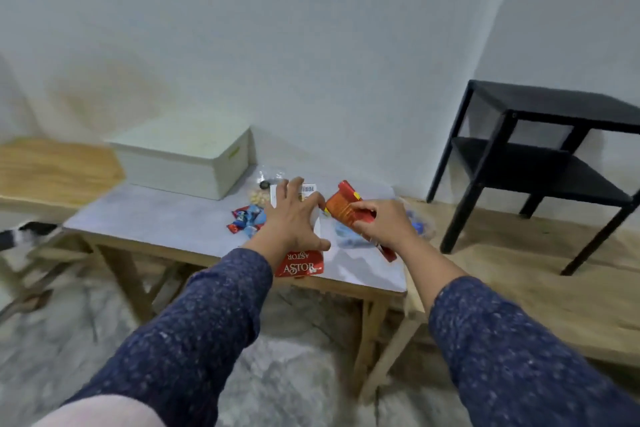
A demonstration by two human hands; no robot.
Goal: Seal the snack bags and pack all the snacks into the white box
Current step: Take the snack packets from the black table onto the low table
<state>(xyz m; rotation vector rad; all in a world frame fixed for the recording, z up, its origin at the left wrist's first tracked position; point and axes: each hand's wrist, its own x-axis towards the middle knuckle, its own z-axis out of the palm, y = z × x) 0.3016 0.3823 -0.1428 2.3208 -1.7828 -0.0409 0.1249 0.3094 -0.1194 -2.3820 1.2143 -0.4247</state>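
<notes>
Overhanging the table's [156,218] near edge, the Astor bag [300,263] is covered by the spread-fingered left hand [294,218]. A red packet [343,208] is gripped by the right hand [384,224]. Bare tabletop is left before the lidded white box [183,156].

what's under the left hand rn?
The left hand, fingers spread, covers a red-and-white Astor snack packet lying on the grey tabletop. Only the packet's near printed end and a white strip show; its middle is hidden.

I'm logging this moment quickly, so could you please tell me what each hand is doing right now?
Left hand: open, fingers spread over the Astor pack.
Right hand: fingers grip the orange-red snack pack.
</notes>
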